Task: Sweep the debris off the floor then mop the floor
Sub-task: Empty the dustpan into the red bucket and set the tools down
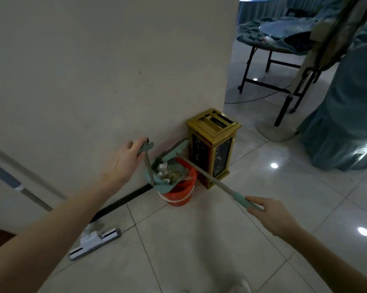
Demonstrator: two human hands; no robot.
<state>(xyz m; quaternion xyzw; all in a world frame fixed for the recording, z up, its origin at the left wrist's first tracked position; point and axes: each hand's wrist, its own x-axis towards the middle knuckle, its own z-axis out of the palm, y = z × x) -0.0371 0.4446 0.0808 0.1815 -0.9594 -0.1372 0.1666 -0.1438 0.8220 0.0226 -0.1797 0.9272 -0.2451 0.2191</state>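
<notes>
A teal dustpan [166, 185] full of debris [171, 172] is tipped over a red bucket [179, 194] by the wall. My left hand [123, 161] grips the top of the dustpan's upright handle [147, 159]. A teal broom head [174, 151] rests above the dustpan, its long handle [212, 179] running down to the right. My right hand [271, 214] holds the handle's teal grip end. A flat mop [95, 243] lies on the tile floor at the lower left, and its pole [9, 180] leans up to the left along the wall.
A gold and black bin [215, 146] stands at the wall corner right behind the bucket. Folding table legs [284, 85], a cable and teal draped cloths [345, 115] fill the far right. A white shoe tip [241, 287] shows at the bottom.
</notes>
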